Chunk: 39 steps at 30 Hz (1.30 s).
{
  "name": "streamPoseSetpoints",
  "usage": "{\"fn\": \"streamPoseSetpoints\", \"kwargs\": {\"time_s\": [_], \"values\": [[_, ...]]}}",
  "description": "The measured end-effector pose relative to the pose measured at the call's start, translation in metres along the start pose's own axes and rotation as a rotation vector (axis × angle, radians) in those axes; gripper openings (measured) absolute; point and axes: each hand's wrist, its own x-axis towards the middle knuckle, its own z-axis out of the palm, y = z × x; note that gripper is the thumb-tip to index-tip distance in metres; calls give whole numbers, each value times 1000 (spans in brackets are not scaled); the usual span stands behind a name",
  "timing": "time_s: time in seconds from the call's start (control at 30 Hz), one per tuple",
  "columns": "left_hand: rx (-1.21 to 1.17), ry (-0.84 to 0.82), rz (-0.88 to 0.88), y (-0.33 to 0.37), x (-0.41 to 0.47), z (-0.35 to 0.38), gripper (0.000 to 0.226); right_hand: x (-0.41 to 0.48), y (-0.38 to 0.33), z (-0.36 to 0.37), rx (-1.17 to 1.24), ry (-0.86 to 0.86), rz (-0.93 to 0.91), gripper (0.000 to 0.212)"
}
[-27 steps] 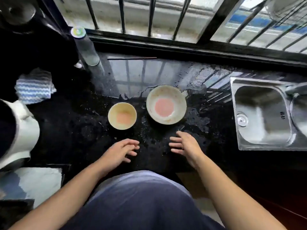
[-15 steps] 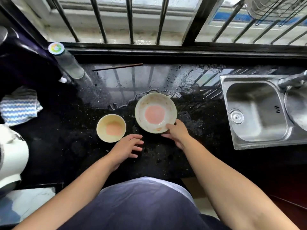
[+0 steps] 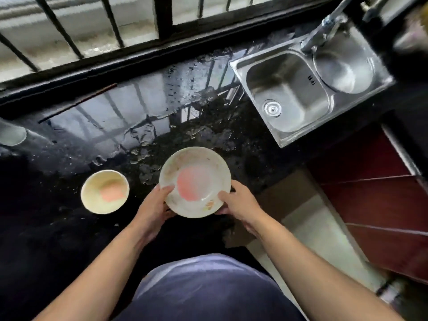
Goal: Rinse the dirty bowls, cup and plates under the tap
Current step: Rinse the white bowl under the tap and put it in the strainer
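Small bowl [image 3: 105, 191]: sits on the counter at near left, with pink residue inside; an elbow swinging past could knock it.
Left hand [image 3: 152, 208]: grasps the large bowl's left rim, thumb over the edge; a wet rim invites slipping.
Large bowl [image 3: 195, 181]: held between both hands at the near counter edge, well apart from the sink. It is soiled, with a pink pool at its centre, and tilting it in transit would probably spill this.
Right hand [image 3: 238, 202]: grasps the right rim, fingers beneath.
Wet countertop [image 3: 250, 140]: puddled, so a bowl set down here may slide.
Sink [image 3: 291, 93]: far right; its steel rim could chip a bowl carried too low.
Tap [image 3: 324, 31]: overhangs the far basin; a strong flow is likely to splash.
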Motion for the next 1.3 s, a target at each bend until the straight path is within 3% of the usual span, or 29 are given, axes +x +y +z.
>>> {"fn": "streamPoseSetpoints", "kwargs": {"time_s": [0.13,0.23,0.33,0.47,0.7,0.9,1.1,1.23,1.3], "values": [[96,-22,-26,-15,-1,37,46,-29,21,-43,-19,36,-24,35],[145,-77,-37,-28,-4,74,39,-48,39,-85,-19,69,-92,23],[179,-103,-48,-45,-8,120,52,-64,53,-134,-34,103,-146,18],[228,-65,17,-75,-19,195,41,-81,72,-211,-164,140,-202,26],[239,-2,116,-108,-39,306,50,-95,81,-326,-261,200,-321,32],[281,42,159,-89,-31,368,59,-66,61,-385,-307,182,-317,42],[295,-27,166,-55,10,430,37,-34,20,-439,-303,200,-301,33],[320,-90,147,-28,40,477,61,-12,-5,-482,-272,262,-281,37],[329,-121,142,-17,55,498,60,1,-16,-503,-257,277,-278,39]]}}
